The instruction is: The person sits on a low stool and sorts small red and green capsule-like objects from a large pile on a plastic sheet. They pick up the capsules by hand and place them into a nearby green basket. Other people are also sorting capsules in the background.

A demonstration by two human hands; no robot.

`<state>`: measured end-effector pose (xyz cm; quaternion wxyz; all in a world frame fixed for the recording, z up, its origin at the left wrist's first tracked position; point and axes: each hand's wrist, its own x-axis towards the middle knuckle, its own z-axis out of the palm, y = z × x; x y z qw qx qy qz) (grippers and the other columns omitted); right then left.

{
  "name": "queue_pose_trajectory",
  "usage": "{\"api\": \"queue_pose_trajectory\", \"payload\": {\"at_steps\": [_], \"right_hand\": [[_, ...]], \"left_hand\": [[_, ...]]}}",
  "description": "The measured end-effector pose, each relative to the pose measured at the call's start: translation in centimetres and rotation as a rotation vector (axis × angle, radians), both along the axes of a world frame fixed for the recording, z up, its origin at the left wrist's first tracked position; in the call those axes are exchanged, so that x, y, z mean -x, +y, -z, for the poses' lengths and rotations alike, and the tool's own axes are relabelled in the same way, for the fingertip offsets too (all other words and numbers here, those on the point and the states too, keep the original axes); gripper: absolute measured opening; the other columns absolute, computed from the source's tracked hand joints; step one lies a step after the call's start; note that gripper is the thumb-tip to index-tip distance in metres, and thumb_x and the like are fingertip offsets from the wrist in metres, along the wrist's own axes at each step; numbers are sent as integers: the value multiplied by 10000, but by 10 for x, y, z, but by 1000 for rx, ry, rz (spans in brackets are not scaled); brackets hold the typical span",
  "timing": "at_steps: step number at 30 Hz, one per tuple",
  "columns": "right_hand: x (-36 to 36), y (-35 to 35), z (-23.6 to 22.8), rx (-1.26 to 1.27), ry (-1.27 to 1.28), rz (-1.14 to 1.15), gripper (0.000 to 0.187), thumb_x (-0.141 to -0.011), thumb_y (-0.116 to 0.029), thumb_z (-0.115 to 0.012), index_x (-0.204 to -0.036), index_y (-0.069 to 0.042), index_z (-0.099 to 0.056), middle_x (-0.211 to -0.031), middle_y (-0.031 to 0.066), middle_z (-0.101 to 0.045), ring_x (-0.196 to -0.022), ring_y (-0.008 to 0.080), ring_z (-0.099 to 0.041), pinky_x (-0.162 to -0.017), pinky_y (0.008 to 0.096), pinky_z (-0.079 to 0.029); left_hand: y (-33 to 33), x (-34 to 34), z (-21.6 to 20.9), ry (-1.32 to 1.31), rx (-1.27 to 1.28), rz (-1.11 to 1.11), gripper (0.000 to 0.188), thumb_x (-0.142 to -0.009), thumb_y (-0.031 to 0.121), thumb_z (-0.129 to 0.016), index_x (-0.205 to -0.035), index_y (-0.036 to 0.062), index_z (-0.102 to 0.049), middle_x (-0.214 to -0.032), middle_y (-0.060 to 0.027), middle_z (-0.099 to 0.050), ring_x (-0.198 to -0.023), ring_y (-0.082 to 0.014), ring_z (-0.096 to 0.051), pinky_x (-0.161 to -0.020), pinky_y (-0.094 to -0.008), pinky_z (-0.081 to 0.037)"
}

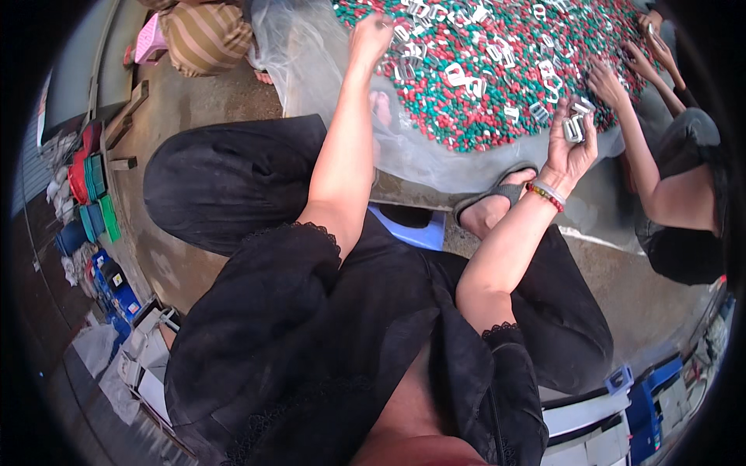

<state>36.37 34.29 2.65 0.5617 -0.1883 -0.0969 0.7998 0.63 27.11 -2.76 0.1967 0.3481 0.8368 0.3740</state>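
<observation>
Head view: guess I'm mid-picking, right hand [570, 155] cupping buckles [574, 129], left hand [371, 33] narrow over pellets [447, 118], can't tell if loaded; next pick probably needs a clean pinch.

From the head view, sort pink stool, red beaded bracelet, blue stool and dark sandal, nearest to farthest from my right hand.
1. Red beaded bracelet, below your right hand.
2. Dark sandal, left of the bracelet.
3. Blue stool, farther left.
4. Pink stool, upper left.
</observation>
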Motion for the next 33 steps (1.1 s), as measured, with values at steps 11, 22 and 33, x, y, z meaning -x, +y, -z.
{"api": "queue_pose_trajectory", "payload": {"at_steps": [11, 22, 33], "right_hand": [[80, 4, 16, 0, -659, -264, 334, -736, 8, -563, -1057, -68, -511, -1009, 111, -592, -818, 227, -625, -529, 270, -505], [130, -18, 35, -205, -780, -653, 299, -845, -193, -602, -1125, -91, -573, -765, 6, -577, -640, 83, -591, -470, 182, -456], [123, -28, 13, -197, -417, -598, 487, -800, -98, -657, -1237, -26, -452, -958, 30, -527, -671, 128, -594, -453, 226, -442]], "left_hand": [[-44, -53, 77, 116, 338, 85, 414, -685, 316, -740, -995, 63, -630, -986, -179, -592, -938, -330, -585, -801, -412, -462], [-3, -52, -39, -374, 35, 599, 242, -827, 112, -582, -1068, 95, -597, -871, -14, -613, -774, -90, -548, -646, -251, -451], [11, -90, -54, -365, -291, 259, 384, -731, 87, -711, -1069, 0, -551, -834, -42, -602, -740, -96, -564, -634, -240, -467]]}}
